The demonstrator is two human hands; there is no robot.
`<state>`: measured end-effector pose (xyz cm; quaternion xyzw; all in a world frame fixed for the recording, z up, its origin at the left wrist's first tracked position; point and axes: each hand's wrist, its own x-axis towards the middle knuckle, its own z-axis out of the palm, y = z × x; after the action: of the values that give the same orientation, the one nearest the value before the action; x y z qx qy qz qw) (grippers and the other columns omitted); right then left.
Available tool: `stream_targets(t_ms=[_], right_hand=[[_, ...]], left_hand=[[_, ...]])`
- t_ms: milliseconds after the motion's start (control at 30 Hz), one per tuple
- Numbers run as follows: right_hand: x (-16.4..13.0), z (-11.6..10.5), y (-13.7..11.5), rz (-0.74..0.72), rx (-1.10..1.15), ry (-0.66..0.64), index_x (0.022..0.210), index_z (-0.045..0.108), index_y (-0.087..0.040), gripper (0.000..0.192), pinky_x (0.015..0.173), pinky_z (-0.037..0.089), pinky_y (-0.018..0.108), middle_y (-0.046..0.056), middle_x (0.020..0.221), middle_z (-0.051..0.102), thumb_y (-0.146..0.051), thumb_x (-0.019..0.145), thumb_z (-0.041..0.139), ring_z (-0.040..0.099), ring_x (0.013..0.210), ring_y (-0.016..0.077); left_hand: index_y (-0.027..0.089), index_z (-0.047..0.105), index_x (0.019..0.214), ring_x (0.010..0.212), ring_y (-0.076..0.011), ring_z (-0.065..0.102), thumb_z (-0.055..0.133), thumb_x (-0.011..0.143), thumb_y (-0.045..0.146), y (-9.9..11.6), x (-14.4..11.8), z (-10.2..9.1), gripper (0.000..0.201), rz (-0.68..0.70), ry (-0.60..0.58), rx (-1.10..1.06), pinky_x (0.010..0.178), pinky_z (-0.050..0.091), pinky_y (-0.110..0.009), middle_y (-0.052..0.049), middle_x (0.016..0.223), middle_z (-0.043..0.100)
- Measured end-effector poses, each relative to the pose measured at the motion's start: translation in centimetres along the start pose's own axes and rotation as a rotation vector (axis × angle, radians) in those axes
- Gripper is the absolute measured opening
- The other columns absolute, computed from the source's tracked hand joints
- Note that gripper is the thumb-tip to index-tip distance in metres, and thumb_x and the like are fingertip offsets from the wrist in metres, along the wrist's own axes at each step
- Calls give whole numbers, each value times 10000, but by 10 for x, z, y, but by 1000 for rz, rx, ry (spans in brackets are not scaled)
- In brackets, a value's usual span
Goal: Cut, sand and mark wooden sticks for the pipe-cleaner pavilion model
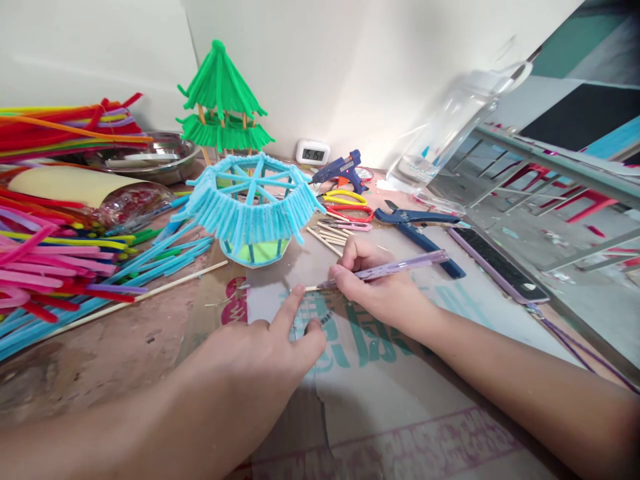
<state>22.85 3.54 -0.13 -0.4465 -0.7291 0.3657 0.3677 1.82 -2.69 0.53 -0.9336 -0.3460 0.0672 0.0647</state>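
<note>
My right hand [377, 287] grips a purple pen [400, 267], its tip touching a small stick [313, 289] that lies on a printed cardboard sheet [380, 373]. My left hand [270, 347] rests on the cardboard with its index finger stretched out, pressing down just left of the pen tip. Its thumb sits beside a short dark-marked piece [326, 318]. A light blue pipe-cleaner pavilion roof [250, 200] stands just beyond both hands.
A green pipe-cleaner pavilion [223, 107] stands at the back. Heaps of coloured pipe cleaners [55, 260] fill the left side. A glue gun [340, 170], scissors [347, 205], blue pliers [417, 227], wooden sticks [327, 237], a phone [495, 263] and a small clock [313, 153] lie behind.
</note>
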Motion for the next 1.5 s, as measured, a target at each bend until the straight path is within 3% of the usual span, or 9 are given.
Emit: stream_targets(t_ms=[167, 367, 733, 933, 1167, 1500], right_hand=[[0, 1, -1, 11, -3, -3, 711, 423, -227, 231, 500, 381, 241, -33, 633, 546, -243, 849, 608, 536, 557, 127], [-1, -1, -2, 11, -30, 0, 703, 424, -227, 233, 494, 371, 238, -34, 627, 549, -241, 842, 609, 508, 543, 118], [-1, 0, -1, 10, -38, -11, 709, 422, -225, 240, 509, 378, 245, -33, 635, 546, -253, 857, 609, 503, 551, 121], [-1, -1, -1, 20, 15, -6, 721, 426, -222, 237, 492, 360, 226, -52, 625, 520, -221, 833, 634, 471, 539, 106], [-1, 0, -1, 28, 8, 1, 716, 420, -224, 241, 485, 345, 230, -56, 610, 499, -233, 828, 633, 439, 527, 104], [0, 0, -1, 2, -36, -9, 705, 413, -228, 241, 489, 353, 236, -42, 620, 529, -242, 844, 610, 460, 530, 109]], left_hand=[[210, 604, 1287, 448, -167, 657, 518, 795, 146, 0, 1, -1, 504, -13, -15, -12, 354, 427, -231, -252, 1461, 474], [190, 607, 1281, 483, -150, 668, 539, 781, 120, 1, 0, -7, 509, -15, -44, -36, 378, 426, -207, -257, 1473, 462], [202, 630, 1226, 411, -157, 643, 535, 834, 132, -1, 0, -8, 410, -8, 16, -6, 348, 416, -228, -265, 1435, 490], [201, 610, 1268, 438, -173, 662, 517, 846, 152, 0, 1, -9, 435, -10, -33, -19, 351, 439, -234, -263, 1461, 461], [187, 602, 1281, 397, -168, 629, 525, 803, 141, -2, 1, -7, 486, 6, -30, -25, 333, 409, -246, -287, 1449, 461], [212, 606, 1271, 422, -168, 636, 502, 800, 118, 0, 1, -5, 491, -11, -6, 8, 335, 390, -245, -248, 1448, 489]])
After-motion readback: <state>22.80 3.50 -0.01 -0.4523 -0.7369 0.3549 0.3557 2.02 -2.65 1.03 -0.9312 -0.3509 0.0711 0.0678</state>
